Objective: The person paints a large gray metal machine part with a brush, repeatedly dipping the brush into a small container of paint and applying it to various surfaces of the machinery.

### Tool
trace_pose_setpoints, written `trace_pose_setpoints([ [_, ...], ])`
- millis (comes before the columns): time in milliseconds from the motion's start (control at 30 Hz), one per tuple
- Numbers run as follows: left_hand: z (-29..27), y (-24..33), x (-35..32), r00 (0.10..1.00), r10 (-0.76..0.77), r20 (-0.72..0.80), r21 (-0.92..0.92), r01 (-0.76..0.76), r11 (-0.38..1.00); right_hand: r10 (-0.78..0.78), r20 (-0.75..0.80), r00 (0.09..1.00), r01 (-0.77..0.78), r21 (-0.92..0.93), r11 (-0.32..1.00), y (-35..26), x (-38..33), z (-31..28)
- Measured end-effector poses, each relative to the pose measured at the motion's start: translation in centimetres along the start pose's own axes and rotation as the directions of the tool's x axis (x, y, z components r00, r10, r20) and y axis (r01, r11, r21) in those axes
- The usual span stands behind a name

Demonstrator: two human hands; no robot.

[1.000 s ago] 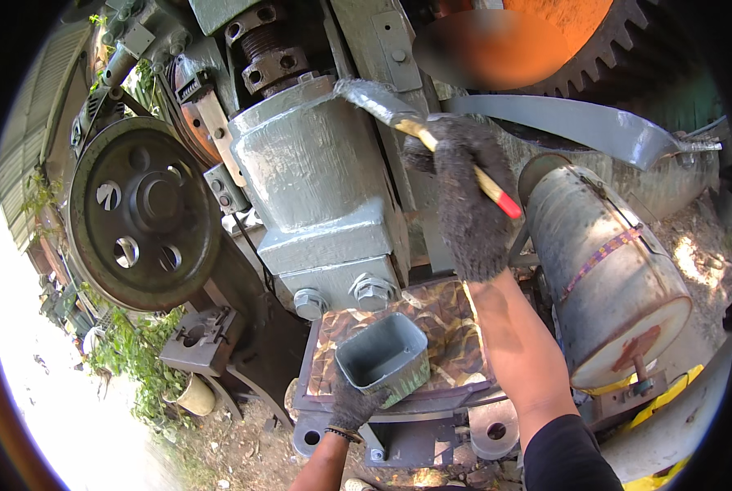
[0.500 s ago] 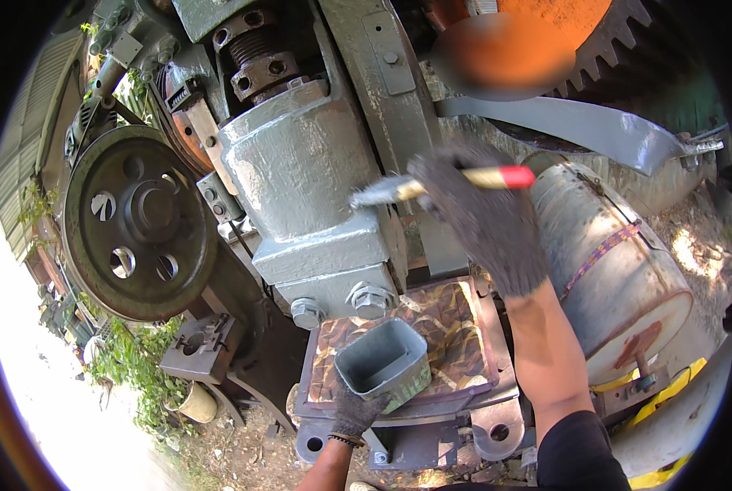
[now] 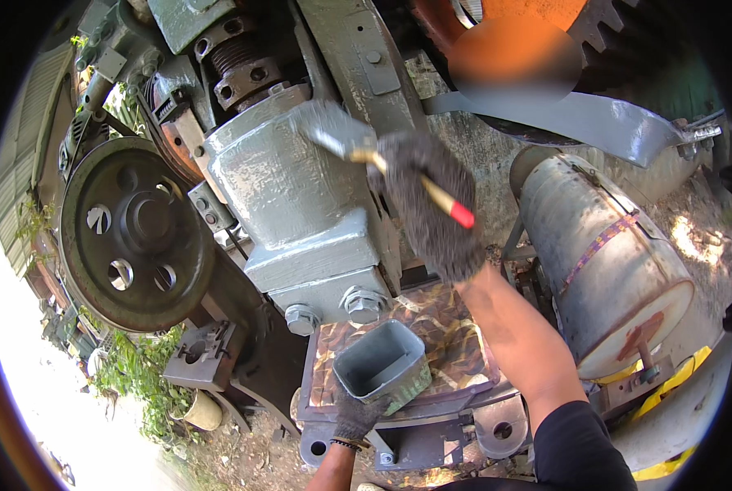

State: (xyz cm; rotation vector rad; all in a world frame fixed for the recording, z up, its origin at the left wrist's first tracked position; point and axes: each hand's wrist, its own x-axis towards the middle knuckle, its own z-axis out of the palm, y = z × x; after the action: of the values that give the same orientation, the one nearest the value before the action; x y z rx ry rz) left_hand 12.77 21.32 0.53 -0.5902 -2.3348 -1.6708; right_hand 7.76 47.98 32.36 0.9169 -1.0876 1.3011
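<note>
A paintbrush (image 3: 358,149) with a wooden handle and red tip is gripped in my right hand (image 3: 433,200), which wears a dark glove. Its grey bristles, smeared by motion, lie against the upper right of a large grey machine block (image 3: 284,184). Glossy wet-looking grey covers much of that block, with paler patches on its front. My left hand (image 3: 358,416), gloved too, is closed on the near side of an open rectangular paint container (image 3: 382,364), grey inside. The container is over a camouflage-patterned cloth (image 3: 456,348) below the block.
A dark flywheel (image 3: 149,217) stands left of the block, with a potted plant (image 3: 202,409) lower down. On the right lies a rusty-ended metal cylinder (image 3: 607,262). A curved grey metal strip (image 3: 562,119) and an orange toothed wheel (image 3: 538,33) fill the upper right.
My right hand has swung left with the paintbrush, and the bristles have gone from the block's lower right up to its upper part. My left hand still holds the container.
</note>
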Motion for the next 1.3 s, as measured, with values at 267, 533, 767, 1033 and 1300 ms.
trace_pose_setpoints([
  [267, 0.4, 0.2, 0.1, 0.992, 0.103, -0.068, -0.044, -0.106, 0.993, 0.402, 0.0, 0.916, -0.398, -0.146, 0.906, -3.2, -4.1, -5.5],
  [533, 0.2, 0.8, 0.3, 0.999, 0.031, -0.038, -0.026, -0.032, 0.999, 0.434, 0.134, 0.891, -0.411, -0.166, 0.896, -4.2, 5.9, -1.4],
  [767, 0.1, 1.3, 0.1, 1.0, 0.002, -0.026, -0.009, -0.002, 1.0, 0.244, -0.133, 0.961, -0.262, -0.141, 0.955, -1.6, 11.8, 0.5],
  [1033, 0.1, -0.6, 0.0, 0.999, 0.026, -0.034, 0.002, -0.026, 1.0, 0.481, -0.157, 0.862, -0.377, 0.435, 0.818, 0.9, -0.9, -1.1],
  [1300, -0.2, 0.6, -0.3, 0.999, -0.035, -0.001, 0.038, 0.035, 0.999, 0.732, -0.138, 0.667, -0.688, 0.265, 0.676, -1.7, -6.2, -8.1],
])
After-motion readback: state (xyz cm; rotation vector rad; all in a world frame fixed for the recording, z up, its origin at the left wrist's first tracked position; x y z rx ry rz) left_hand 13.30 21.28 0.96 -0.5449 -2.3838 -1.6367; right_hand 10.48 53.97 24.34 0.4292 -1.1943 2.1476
